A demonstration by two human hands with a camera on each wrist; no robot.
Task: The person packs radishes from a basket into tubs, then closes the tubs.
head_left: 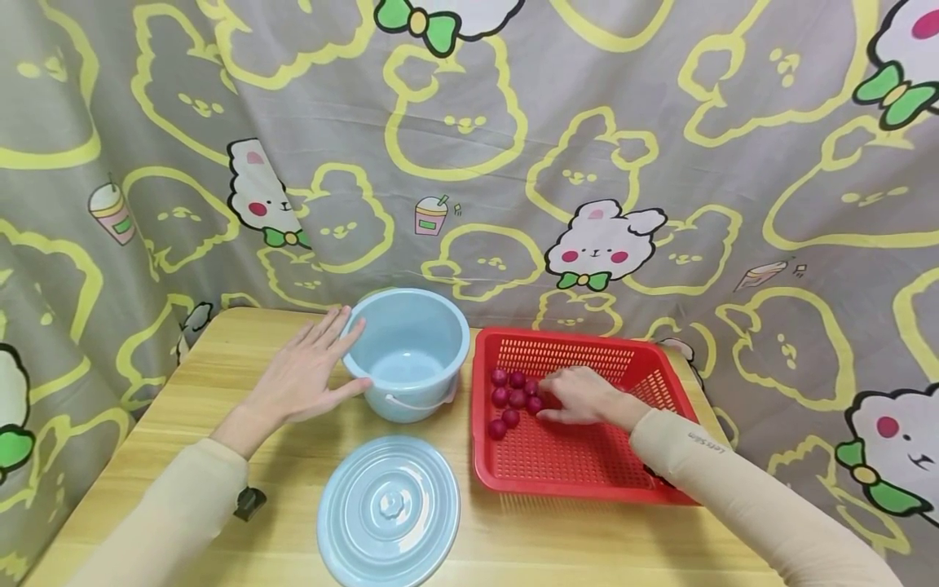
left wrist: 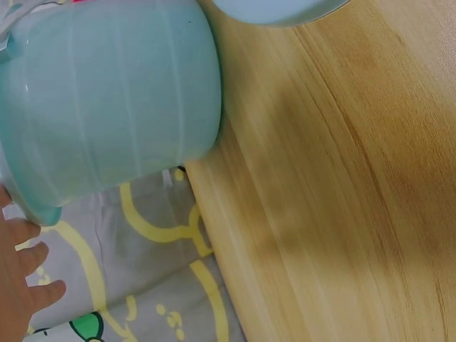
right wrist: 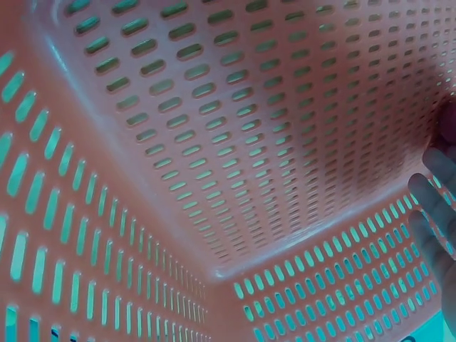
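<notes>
In the head view, a light blue bucket point(head_left: 407, 371) stands upright near the table's back edge. My left hand point(head_left: 306, 371) is spread at its left side, thumb and fingertips right at the rim. The left wrist view shows those fingers beside the bucket point(left wrist: 114, 100). My right hand point(head_left: 579, 395) reaches into a red plastic basket point(head_left: 565, 485), fingertips and thumb beside several small, round, dark red plum-like things point(head_left: 517, 399). In the right wrist view, my right hand's fingers point(right wrist: 427, 203) are extended near one plum-like thing point(right wrist: 447, 122); nothing shows gripped.
A round light blue lid point(head_left: 389, 509) with a centre knob lies on the wooden table point(head_left: 513, 546) in front of the bucket. Left of it is a small black object point(head_left: 249, 503), partly behind the left sleeve. A patterned curtain point(head_left: 484, 106) hangs behind the table.
</notes>
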